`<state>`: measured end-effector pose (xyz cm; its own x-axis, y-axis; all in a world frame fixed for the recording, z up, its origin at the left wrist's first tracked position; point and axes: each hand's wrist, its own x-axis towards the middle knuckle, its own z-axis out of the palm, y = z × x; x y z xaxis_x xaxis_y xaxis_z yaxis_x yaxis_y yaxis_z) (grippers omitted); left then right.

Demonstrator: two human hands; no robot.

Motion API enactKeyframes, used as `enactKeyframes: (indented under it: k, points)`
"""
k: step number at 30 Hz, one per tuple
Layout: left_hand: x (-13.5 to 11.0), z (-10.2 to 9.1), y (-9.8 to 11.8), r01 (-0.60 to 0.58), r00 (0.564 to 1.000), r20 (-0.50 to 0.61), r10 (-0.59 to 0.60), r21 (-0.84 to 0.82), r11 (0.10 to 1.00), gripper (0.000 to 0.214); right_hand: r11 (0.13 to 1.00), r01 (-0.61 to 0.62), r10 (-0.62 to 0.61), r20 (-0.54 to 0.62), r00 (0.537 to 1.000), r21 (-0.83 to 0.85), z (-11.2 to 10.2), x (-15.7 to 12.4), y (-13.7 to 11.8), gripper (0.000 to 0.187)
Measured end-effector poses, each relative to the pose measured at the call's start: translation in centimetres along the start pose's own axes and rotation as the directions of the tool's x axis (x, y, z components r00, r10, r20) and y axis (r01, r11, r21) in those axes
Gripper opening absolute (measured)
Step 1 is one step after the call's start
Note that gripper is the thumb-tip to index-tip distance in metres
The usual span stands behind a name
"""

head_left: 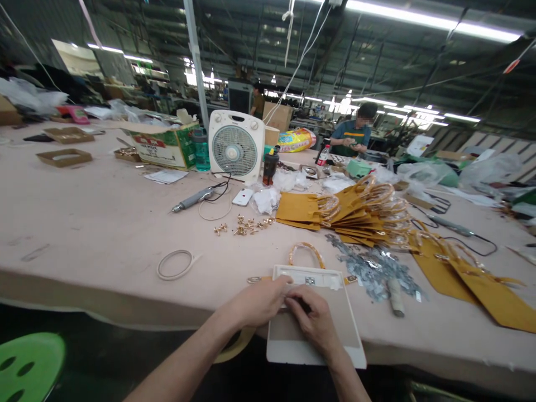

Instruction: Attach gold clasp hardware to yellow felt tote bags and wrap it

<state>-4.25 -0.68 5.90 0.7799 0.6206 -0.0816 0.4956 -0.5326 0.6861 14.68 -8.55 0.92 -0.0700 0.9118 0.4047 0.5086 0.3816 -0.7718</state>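
Tray (pixel 330 335): white, overhanging the near edge of the table (pixel 84 223), with a looped handle (pixel 305 251) showing just beyond it.
Left hand (pixel 259 301): fingers curled onto the tray's middle; we cannot tell if they pinch anything.
Right hand (pixel 316 321): likewise, touching the left.
Care: given the overhang, we should press down steadily.

Whatever left hand (pixel 260 301) and right hand (pixel 315 322) pinch hidden beneath them, green stool (pixel 29 363) cut by bottom-left corner
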Motion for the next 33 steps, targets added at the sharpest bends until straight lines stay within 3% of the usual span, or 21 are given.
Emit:
enactKeyframes:
  k: [4, 12, 20, 24, 27, 29, 33]
  points:
    - [0.0, 0.0, -0.5, 0.027, 0.999, -0.047, -0.027, -0.021, 0.999, 0.023, 1.0, -0.016, 0.016, -0.009, 1.0, 0.001, -0.1, 0.0, -0.1, 0.014]
    - [0.2, 0.2, -1.2, -0.035, 0.996, -0.09, 0.028, -0.072, 0.997, 0.028, 1.0, 0.011, -0.011, -0.007, 1.0, 0.009, 0.1, 0.0, 0.3, 0.013]
    - [0.4, 0.6, -0.8, 0.026, 0.99, -0.126, -0.059, -0.244, 0.97, 0.026, 1.0, 0.022, -0.022, -0.018, 1.0, 0.005, 0.2, 0.0, 0.7, 0.015]
    - [0.9, 1.9, -0.7, 0.057, 0.975, -0.161, -0.154, -0.486, 0.872, 0.023, 0.998, 0.055, -0.056, -0.054, 0.997, -0.016, 0.3, -0.4, 1.2, 0.016]
    - [1.3, 3.0, -0.9, 0.144, 0.961, -0.074, -0.266, -0.689, 0.711, 0.027, 0.995, 0.088, -0.091, -0.08, 0.993, -0.043, 0.4, -0.6, 1.5, 0.017]
    - [1.5, 3.5, -1.2, 0.179, 0.959, -0.011, -0.282, -0.748, 0.639, 0.031, 0.995, 0.093, -0.096, -0.083, 0.992, -0.04, 0.4, -0.6, 1.6, 0.016]
    - [1.5, 3.6, -2.0, 0.152, 0.967, -0.009, -0.253, -0.777, 0.611, 0.035, 0.999, 0.033, -0.032, -0.046, 0.998, 0.029, 0.0, -0.2, 1.3, 0.013]
